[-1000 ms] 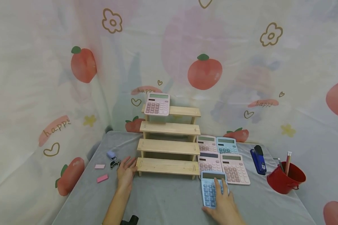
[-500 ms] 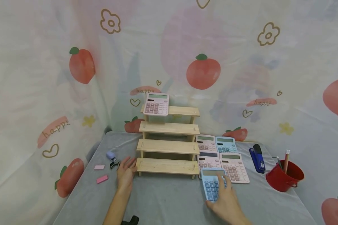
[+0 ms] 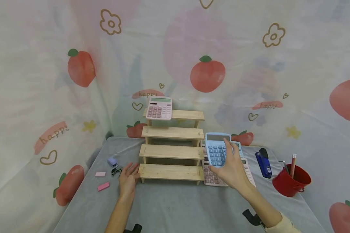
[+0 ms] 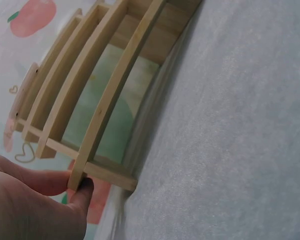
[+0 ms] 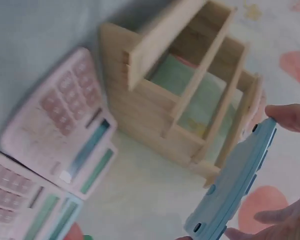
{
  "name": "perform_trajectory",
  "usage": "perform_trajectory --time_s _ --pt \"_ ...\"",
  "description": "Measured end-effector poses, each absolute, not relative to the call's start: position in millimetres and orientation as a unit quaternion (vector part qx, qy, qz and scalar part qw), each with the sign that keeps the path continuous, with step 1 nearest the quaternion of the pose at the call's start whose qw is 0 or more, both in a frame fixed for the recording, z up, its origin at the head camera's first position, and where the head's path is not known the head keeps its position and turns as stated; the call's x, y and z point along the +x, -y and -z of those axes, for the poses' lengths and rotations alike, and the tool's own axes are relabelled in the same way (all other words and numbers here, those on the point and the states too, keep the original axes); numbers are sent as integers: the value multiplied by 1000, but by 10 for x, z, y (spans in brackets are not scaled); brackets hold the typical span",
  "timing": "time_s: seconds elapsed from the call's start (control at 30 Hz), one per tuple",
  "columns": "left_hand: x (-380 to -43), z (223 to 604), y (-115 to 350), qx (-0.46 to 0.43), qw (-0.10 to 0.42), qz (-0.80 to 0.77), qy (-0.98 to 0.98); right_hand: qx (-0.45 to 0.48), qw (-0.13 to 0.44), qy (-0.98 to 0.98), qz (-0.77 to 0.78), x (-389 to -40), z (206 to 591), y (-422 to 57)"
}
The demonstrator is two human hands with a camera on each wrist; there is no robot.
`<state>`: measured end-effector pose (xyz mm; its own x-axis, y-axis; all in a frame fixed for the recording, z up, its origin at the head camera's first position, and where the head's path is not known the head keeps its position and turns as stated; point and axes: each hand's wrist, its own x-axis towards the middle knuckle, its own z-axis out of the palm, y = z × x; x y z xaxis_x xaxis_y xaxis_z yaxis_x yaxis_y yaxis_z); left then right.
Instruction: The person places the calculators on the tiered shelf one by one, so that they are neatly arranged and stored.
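Note:
My right hand holds a blue calculator by its edges, raised off the table over the pink ones. In the right wrist view the calculator is seen from its back and side, between thumb and fingers. To its left stands a four-step wooden shelf, with a pink calculator leaning at the left of the top step. My left hand is at the left end of the lowest step. In the left wrist view, its thumb and a finger pinch that board's end.
Right of the shelf lie several calculators, pink ones and a blue one, partly covered. Farther right are a blue stapler and a red bucket with pencils. Pink erasers, a black clip and a small purple item lie left.
My right hand has lifted the blue calculator off the table and carried it up and away from me, over the other calculators. My left hand stays at the shelf.

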<state>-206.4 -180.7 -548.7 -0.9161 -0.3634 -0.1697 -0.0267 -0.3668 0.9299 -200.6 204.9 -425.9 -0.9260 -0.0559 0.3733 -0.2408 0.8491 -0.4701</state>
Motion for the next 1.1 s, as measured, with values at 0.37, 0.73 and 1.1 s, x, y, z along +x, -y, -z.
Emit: perform_trajectory --time_s 0.37,0.73,1.1 --pt "-2048 5505 1860 184 108 806 552 116 201 925 -302 -2633 3794 -1548" --pt "-2063 5510 1847 189 104 801 558 92 177 932 -302 -3235 3656 -1080" --pt "-2071 5517 1810 185 110 802 558 60 185 946 -260 -3679 3597 -679"
